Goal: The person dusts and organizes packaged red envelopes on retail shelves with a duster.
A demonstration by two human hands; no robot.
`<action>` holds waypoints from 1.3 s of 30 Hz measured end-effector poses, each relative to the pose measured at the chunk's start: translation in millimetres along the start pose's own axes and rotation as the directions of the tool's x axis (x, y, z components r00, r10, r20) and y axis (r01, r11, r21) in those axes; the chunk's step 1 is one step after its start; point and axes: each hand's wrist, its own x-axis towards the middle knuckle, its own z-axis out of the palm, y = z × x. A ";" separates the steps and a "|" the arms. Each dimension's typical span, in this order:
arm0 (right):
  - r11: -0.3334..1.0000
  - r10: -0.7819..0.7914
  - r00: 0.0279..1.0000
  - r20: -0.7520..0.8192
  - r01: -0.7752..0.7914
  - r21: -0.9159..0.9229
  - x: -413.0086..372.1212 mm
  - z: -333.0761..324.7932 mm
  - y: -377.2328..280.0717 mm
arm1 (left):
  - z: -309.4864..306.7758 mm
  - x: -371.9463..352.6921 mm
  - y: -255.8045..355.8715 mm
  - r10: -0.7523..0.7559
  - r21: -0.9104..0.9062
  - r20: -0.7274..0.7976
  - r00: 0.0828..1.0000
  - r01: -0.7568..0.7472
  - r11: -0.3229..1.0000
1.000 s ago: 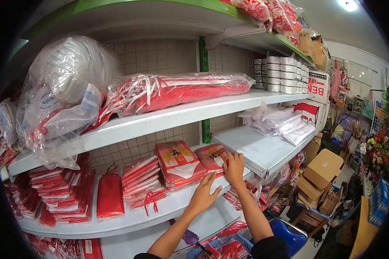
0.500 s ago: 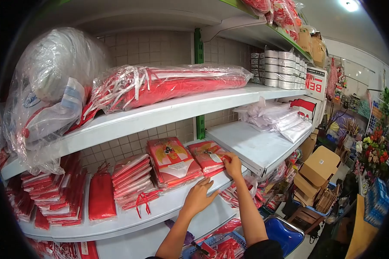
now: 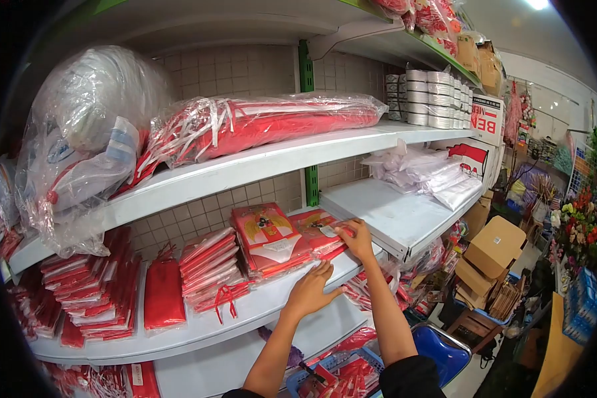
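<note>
My right hand (image 3: 356,240) rests on the right edge of a small stack of red plastic-wrapped packets (image 3: 317,232) on the lower shelf. What its fingers hold, if anything, is hidden. Fingers spread, my left hand (image 3: 311,292) is at the shelf's front edge, just below the packets, and holds nothing. Left of that stack lies a taller pile of red packets (image 3: 270,237) with a gold emblem on top. Further left come a slanted stack of red and white packets (image 3: 209,268) and a flat red packet (image 3: 164,294).
The upper shelf (image 3: 259,159) carries a long bag of red cloth (image 3: 272,126), a large clear plastic bundle (image 3: 99,99) and white rolls (image 3: 431,99). Clear bags (image 3: 424,174) lie on the right shelf. Below are a blue basket (image 3: 298,381), a blue chair (image 3: 444,351) and an open carton (image 3: 496,245).
The view has shifted slightly. My right hand remains at the right stack's edge with its fingers a little more extended; my left hand stays by the shelf front.
</note>
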 end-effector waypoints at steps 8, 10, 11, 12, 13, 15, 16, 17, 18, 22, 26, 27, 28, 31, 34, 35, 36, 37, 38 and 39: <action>0.989 -0.084 0.994 0.065 0.075 0.131 3.1 -3.6 8.4 | 0.1 0.2 2.1 -0.012 -0.063 -0.098 0.995 0.005 0.998; 0.988 -0.010 0.999 -0.031 0.015 0.151 -4.6 -13.6 -15.7 | -4.6 -0.3 7.5 -0.041 -0.128 -0.134 0.990 0.024 0.992; 0.993 -0.024 0.993 -0.113 0.037 0.113 -10.9 -13.7 -21.6 | -5.8 -1.0 8.4 -0.036 -0.136 -0.160 0.986 0.014 0.991; 0.996 -0.042 0.980 -0.193 0.056 0.072 -18.1 -14.4 -26.1 | -5.0 -1.6 7.9 -0.032 -0.145 -0.187 0.982 0.004 0.989; 0.997 -0.064 0.961 -0.270 0.074 0.027 -26.2 -16.2 -30.3 | -4.5 -3.5 9.9 -0.028 -0.156 -0.216 0.976 -0.006 0.988; 0.997 -0.077 0.953 -0.293 0.073 -0.026 -56.9 -29.1 -49.3 | -8.2 -12.6 22.1 0.037 -0.178 -0.293 0.955 -0.093 0.980; 0.995 -0.090 0.950 -0.298 0.074 -0.065 -74.9 -39.8 -63.7 | -11.4 -19.4 29.4 0.067 -0.199 -0.319 0.945 -0.136 0.970; 0.992 -0.100 0.949 -0.298 0.071 -0.106 -94.2 -49.9 -76.2 | -9.4 -29.2 35.3 0.092 -0.223 -0.343 0.935 -0.176 0.959; 0.997 -0.063 0.954 -0.294 0.044 -0.070 -114.6 -57.8 -84.9 | 0.9 -41.7 36.9 0.115 -0.249 -0.401 0.909 -0.229 0.941; 0.997 0.059 0.964 -0.259 -0.069 -0.029 -211.0 -79.8 -69.8 | 52.8 -133.7 36.9 0.061 -0.284 -0.367 0.928 -0.174 0.943; 0.956 0.256 0.962 -0.097 -0.267 -0.121 -314.4 -113.9 -45.5 | 124.7 -248.8 15.3 -0.228 -0.517 -0.161 0.960 0.115 0.848; 0.938 0.310 0.949 -0.052 -0.315 -0.144 -339.4 -118.9 -38.5 | 140.7 -276.1 8.5 -0.258 -0.512 -0.120 0.959 0.163 0.844; 0.919 0.315 0.947 -0.069 -0.323 -0.226 -365.1 -121.5 -33.4 | 155.3 -300.3 4.7 -0.288 -0.503 -0.083 0.954 0.209 0.838; 0.893 0.409 0.910 0.073 -0.382 -0.238 -444.7 -126.6 -2.4 | 191.9 -362.1 8.7 -0.443 -0.479 0.045 0.895 0.409 0.777; 0.871 0.474 0.873 0.117 -0.445 -0.206 -541.5 -110.8 41.8 | 218.6 -406.1 11.0 -0.419 -0.473 0.110 0.901 0.418 0.776; 0.864 0.499 0.844 0.195 -0.470 -0.178 -559.7 -113.0 37.3 | 226.8 -418.9 10.9 -0.419 -0.466 0.151 0.895 0.439 0.769; 0.856 0.517 0.812 0.271 -0.495 -0.149 -574.6 -111.9 33.9 | 235.6 -429.3 10.0 -0.418 -0.459 0.224 0.880 0.474 0.752; 0.845 0.528 0.776 0.345 -0.521 -0.123 -585.1 -109.8 30.1 | 238.1 -436.0 13.0 -0.401 -0.445 0.243 0.884 0.468 0.764; 0.834 0.537 0.743 0.399 -0.537 -0.123 -595.2 -107.9 27.1 | 241.0 -443.5 16.5 -0.382 -0.431 0.265 0.885 0.463 0.775; 0.823 0.544 0.707 0.451 -0.554 -0.124 -603.6 -105.7 25.3 | 243.5 -450.4 19.0 -0.363 -0.418 0.287 0.886 0.457 0.785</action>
